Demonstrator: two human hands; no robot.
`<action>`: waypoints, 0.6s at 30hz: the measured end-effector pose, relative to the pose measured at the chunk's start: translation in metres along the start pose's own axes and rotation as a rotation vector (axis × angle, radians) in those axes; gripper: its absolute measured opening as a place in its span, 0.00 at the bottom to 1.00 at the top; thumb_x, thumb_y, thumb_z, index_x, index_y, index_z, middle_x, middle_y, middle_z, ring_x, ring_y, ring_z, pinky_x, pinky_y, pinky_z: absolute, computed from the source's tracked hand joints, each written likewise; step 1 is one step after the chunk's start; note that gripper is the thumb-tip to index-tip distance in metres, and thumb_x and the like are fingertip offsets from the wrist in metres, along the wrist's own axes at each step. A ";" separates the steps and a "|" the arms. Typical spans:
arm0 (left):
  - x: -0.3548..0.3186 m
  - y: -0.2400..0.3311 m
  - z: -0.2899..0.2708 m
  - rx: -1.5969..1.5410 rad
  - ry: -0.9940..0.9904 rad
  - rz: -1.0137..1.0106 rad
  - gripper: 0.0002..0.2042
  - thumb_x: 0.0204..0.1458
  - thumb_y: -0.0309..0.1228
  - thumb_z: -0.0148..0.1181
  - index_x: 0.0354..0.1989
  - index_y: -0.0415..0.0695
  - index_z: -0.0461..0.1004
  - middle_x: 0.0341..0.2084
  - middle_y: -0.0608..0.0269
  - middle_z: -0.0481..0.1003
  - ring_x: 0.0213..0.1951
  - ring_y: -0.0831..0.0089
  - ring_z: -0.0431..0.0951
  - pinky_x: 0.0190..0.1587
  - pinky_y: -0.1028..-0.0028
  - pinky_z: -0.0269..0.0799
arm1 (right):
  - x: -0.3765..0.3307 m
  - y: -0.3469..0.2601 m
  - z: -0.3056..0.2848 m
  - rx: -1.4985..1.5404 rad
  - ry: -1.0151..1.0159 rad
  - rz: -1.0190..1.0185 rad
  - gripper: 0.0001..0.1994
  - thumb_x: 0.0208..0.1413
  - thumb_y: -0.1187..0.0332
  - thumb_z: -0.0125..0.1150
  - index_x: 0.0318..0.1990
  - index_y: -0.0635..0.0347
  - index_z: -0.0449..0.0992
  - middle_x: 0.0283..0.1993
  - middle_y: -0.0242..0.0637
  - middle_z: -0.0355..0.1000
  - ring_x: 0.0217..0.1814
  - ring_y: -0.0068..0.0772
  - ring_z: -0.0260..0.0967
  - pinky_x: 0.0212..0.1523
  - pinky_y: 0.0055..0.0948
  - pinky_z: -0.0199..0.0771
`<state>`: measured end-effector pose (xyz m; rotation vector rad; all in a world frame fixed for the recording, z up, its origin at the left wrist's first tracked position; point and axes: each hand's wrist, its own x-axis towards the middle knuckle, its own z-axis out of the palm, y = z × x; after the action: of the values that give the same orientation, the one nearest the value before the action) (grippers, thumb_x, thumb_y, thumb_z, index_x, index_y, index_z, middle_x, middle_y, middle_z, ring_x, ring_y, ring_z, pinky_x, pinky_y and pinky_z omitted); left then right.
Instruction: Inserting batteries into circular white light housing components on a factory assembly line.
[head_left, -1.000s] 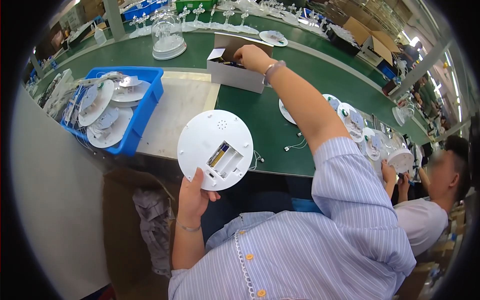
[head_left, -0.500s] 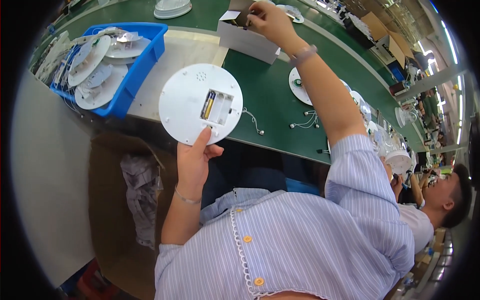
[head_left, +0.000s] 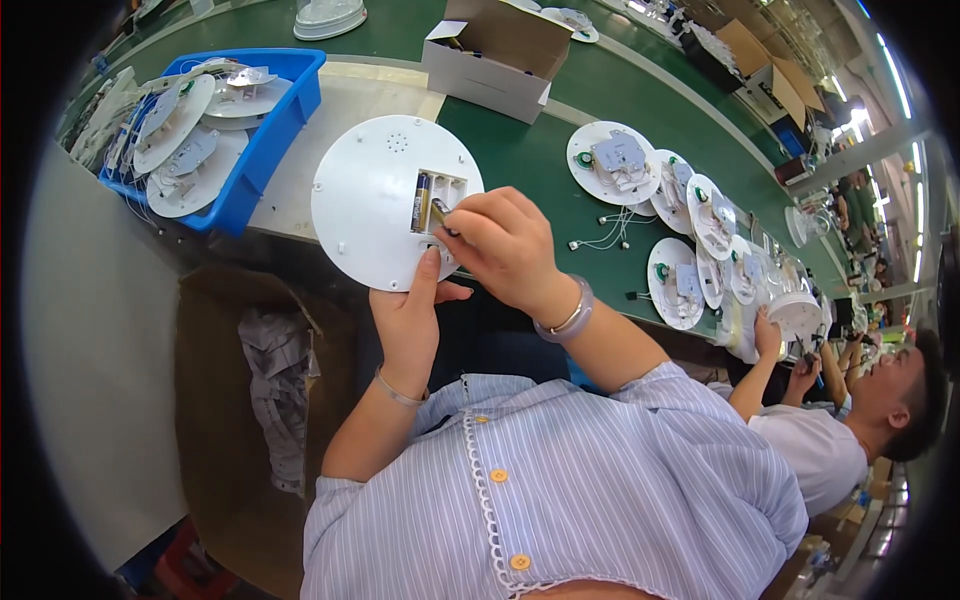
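My left hand [head_left: 408,325] grips the lower edge of a round white plastic housing [head_left: 365,215], thumb on its face and fingers behind. A battery compartment [head_left: 458,187] in the housing lies uncovered, and one battery [head_left: 420,205] sits in its left slot. Between the fingertips of my right hand [head_left: 505,245] is a second battery [head_left: 438,212], tilted at the compartment beside the first. My right fingers hide part of that battery and the compartment's lower right. Beyond the housing stands an open white box [head_left: 490,85] with batteries visible inside at its left end.
A blue bin [head_left: 250,170] at the left holds several round white housings with wires. More round housings [head_left: 615,165] with circuit parts lie on the green bench [head_left: 520,160] to the right. An open cardboard carton [head_left: 225,440] stands below left. A co-worker [head_left: 815,440] sits at the right.
My right hand has come back from the white box to the housing, now with a battery in its fingers. My left hand still holds the housing in nearly the same place.
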<state>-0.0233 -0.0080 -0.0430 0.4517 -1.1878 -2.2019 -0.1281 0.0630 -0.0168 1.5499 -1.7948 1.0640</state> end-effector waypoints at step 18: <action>-0.007 -0.006 0.004 0.050 0.101 0.087 0.10 0.52 0.29 0.44 0.40 0.37 0.65 0.26 0.63 0.69 0.15 0.84 0.63 0.17 0.87 0.59 | -0.009 -0.016 0.019 0.248 -0.080 0.455 0.09 0.39 0.69 0.57 0.32 0.55 0.74 0.49 0.45 0.55 0.51 0.44 0.47 0.52 0.36 0.47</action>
<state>-0.0222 0.0019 -0.0454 0.5154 -1.1888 -2.0547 -0.1092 0.0521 -0.0311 1.3627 -2.2038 1.5012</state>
